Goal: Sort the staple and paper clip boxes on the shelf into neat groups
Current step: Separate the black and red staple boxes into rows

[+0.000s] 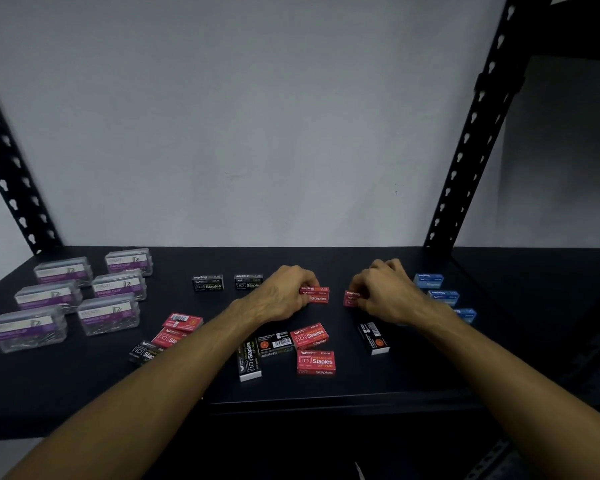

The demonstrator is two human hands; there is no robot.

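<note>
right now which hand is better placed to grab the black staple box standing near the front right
The right hand. That black staple box stands just in front of it, below its wrist, while the left hand sits farther off across the shelf. Both hands currently hold red staple boxes, so it must release first.

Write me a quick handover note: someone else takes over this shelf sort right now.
Left hand holds a red staple box; right hand holds another red box, both at mid-shelf.
Done: six paper clip boxes grouped at left; blue staple boxes lined up at right; two black staple boxes side by side at the back.
Left: the loose red and black boxes scattered at the front still need sorting by colour.
</note>
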